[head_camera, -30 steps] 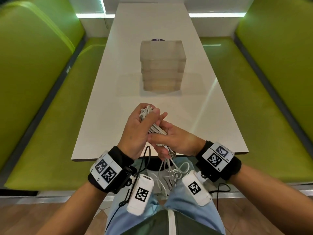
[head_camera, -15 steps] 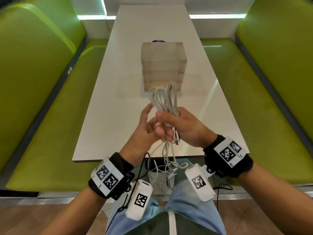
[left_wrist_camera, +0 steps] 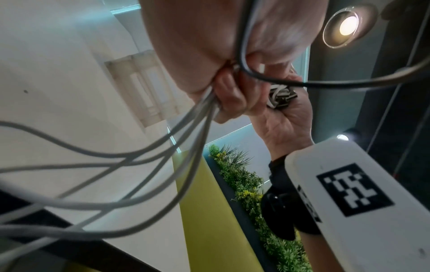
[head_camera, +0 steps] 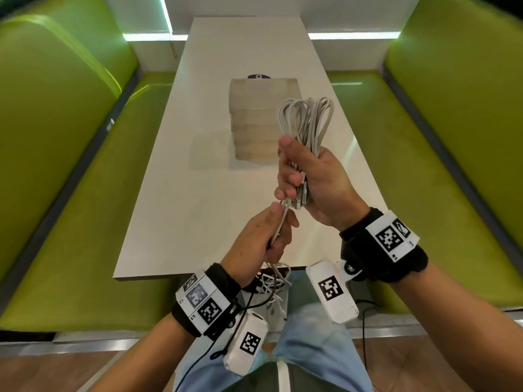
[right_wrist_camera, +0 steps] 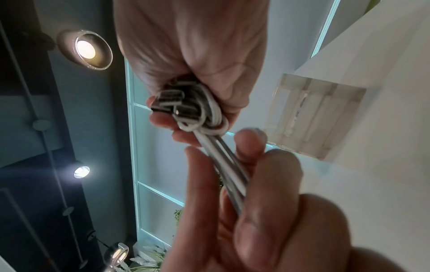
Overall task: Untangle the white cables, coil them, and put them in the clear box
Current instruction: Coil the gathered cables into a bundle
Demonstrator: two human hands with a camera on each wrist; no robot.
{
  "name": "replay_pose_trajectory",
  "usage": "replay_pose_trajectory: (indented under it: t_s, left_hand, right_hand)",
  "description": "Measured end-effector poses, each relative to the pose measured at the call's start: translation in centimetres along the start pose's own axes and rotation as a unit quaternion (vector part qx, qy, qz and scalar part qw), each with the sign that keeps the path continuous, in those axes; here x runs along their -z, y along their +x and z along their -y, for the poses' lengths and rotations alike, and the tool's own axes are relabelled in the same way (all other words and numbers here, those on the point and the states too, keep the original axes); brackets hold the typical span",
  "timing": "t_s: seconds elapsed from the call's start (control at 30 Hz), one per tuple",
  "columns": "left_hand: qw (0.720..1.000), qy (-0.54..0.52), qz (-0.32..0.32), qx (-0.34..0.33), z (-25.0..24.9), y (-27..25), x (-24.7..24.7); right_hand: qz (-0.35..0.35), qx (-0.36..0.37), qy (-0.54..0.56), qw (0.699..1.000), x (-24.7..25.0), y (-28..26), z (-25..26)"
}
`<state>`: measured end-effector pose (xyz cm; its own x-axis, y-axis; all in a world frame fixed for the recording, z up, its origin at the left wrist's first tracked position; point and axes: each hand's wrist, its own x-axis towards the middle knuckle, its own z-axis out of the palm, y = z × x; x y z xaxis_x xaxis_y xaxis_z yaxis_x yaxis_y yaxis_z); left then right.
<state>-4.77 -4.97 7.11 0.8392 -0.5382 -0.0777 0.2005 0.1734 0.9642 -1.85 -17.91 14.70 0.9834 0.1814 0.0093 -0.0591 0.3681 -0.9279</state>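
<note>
Two hands working above table (head_camera: 181, 193): right hand (head_camera: 317, 176) clenching cable bundle (head_camera: 307, 120), left hand (head_camera: 266, 236) pinching trailing strands (left_wrist_camera: 177, 147); feeding slack gradually, keeping loops even, seems wise.

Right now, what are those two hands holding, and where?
White cables: the right hand grips the looped bundle at its lower end; the left hand pinches the loose strands trailing below.

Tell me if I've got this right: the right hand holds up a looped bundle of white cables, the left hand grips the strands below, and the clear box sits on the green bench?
Nearly. The head view shows the clear box on the white table, not the green bench. The rest holds: the right hand holds the looped white cables, and the left hand grips the strands below.
</note>
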Motion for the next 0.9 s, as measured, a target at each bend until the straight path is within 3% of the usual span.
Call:
replay_pose_trajectory:
  t_s: [0.23, 0.37, 0.5, 0.67, 0.9]
  left_hand:
    - [0.998, 0.013, 0.042, 0.044, 0.5, -0.4, 0.7]
    - [0.995, -0.065, 0.045, 0.067, 0.1, 0.1, 1.4]
    - [0.991, -0.079, 0.054, 0.088, -0.3, 0.3, 2.1]
    - [0.991, -0.085, 0.088, 0.047, 0.2, -0.5, 2.4]
    - [0.997, -0.024, 0.073, 0.027, -0.7, 0.0, 1.3]
  right_hand:
    - [-0.002, 0.024, -0.01, 1.0, 1.0, 0.2, 0.7]
    - [0.019, 0.03, -0.055, 0.998, 1.9, 0.2, 1.2]
    - [0.03, 0.036, -0.082, 0.996, 2.6, 0.0, 1.5]
    - [0.038, 0.029, -0.07, 0.996, 2.3, 0.0, 1.5]
    - [0.059, 0.014, -0.059, 0.996, 1.3, 0.5, 1.2]
